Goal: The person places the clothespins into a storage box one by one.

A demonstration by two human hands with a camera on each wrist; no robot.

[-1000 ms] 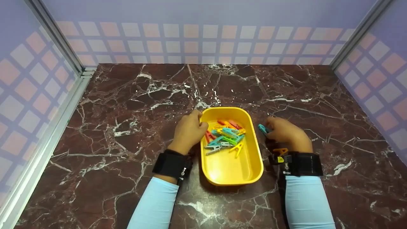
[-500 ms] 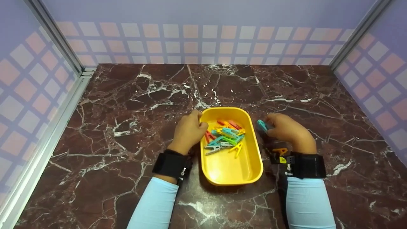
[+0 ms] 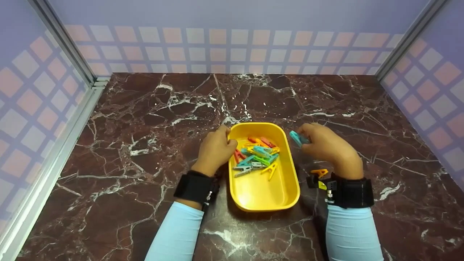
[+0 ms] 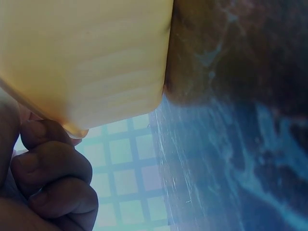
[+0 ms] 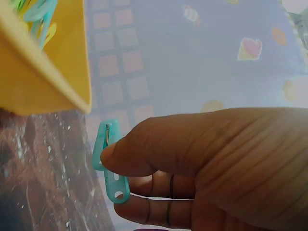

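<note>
My left hand [image 3: 216,150] grips the left rim of a yellow plastic tub [image 3: 264,192]; in the left wrist view its fingers [image 4: 55,166] are curled just under the rim. Several coloured clothespins [image 3: 257,156] lie heaped in the tub's far half. To the right of the tub, my right hand [image 3: 326,145] pinches a turquoise clothespin [image 3: 298,138] between thumb and fingers. In the right wrist view that clothespin [image 5: 113,163] is held apart from the tub wall, with its spring showing.
An orange clothespin [image 3: 319,173] shows beside the right wrist, close to the black wrist camera [image 3: 322,185]. The tub stands on a dark marbled tabletop [image 3: 145,203]. Patterned panels [image 3: 232,43] enclose the back and both sides.
My right hand has risen and shifted slightly away from me with the turquoise clothespin, whose tip moved up and left toward the tub rim. My left hand and the tub stay still.
</note>
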